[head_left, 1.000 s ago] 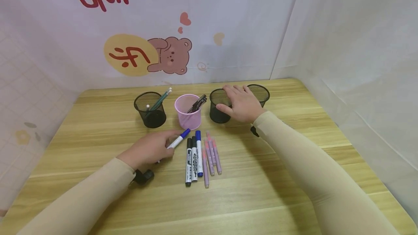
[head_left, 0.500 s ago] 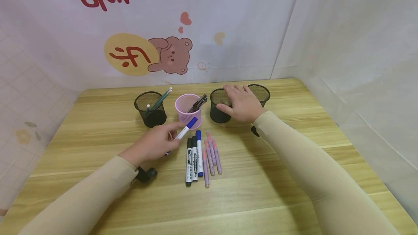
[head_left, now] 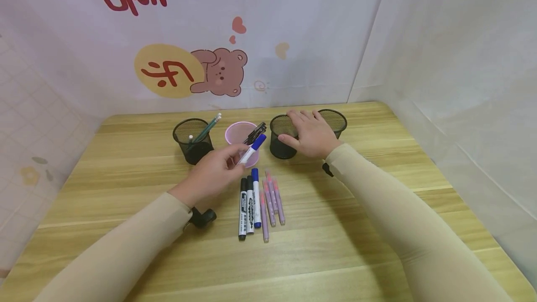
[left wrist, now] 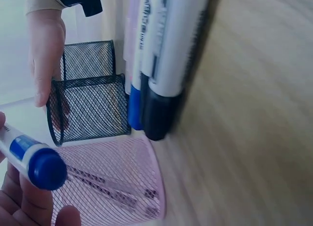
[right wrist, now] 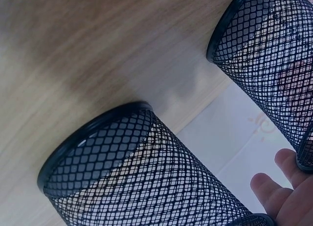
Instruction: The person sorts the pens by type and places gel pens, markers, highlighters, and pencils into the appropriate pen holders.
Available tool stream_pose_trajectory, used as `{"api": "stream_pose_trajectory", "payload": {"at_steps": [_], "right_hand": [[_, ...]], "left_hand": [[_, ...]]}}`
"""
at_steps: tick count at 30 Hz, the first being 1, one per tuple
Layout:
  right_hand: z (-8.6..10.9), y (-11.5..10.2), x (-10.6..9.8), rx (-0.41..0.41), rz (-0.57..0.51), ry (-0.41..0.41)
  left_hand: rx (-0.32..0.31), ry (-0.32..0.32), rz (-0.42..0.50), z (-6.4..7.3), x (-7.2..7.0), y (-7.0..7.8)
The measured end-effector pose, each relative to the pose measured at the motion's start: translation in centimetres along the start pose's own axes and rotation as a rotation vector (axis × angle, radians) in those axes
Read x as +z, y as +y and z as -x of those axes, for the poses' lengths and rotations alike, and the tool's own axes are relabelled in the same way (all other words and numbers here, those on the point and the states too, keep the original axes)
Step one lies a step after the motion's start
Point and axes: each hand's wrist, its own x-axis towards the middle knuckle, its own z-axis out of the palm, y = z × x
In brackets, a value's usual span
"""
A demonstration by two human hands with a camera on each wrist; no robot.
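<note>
My left hand [head_left: 214, 169] pinches a whiteboard marker [head_left: 253, 147] with a blue cap, held tilted in front of the pink mesh cup [head_left: 236, 130]. The blue end of the marker [left wrist: 47, 168] also shows in the left wrist view. Black pens [head_left: 258, 132] lean inside the pink cup. With extended fingers, my right hand [head_left: 310, 135] lies over the near black mesh cup [head_left: 282, 149] and reaches toward the rightmost black mesh cup [head_left: 334, 121]. Its fingertips are by the cups' rims in the right wrist view; how firmly they touch, I cannot tell.
Two black-capped markers [head_left: 242, 209], a blue-capped marker [head_left: 257, 204] and several lilac pens [head_left: 265, 220] lie on the wooden table [head_left: 201, 264]. Green pencils [head_left: 207, 128] stand in the left black mesh cup [head_left: 197, 153]. A printed cloth [head_left: 319, 36] hangs behind.
My left hand has lifted the blue-capped marker forward and to the right, from left of the other markers up to the pink cup's rim. The right hand has stayed in place.
</note>
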Motion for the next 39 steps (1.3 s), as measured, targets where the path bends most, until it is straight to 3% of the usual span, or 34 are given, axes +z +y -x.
{"api": "stream_pose_trajectory", "payload": {"at_steps": [15,20,27,39], "right_hand": [[0.2,0.0,-0.1,-0.012,-0.013,0.001],[0.1,0.0,-0.2,-0.015,-0.012,0.003],[0.2,-0.2,-0.3,-0.005,-0.018,-0.007],[0.1,-0.1,-0.2,-0.006,-0.018,-0.006]], "left_hand": [[0.11,0.088,0.109,-3.3,0.2,2.5],[0.123,0.099,0.082,-4.4,0.2,3.7],[0.077,0.104,0.069,-5.8,0.2,5.0],[0.131,0.169,0.024,-8.1,0.5,6.0]]}}
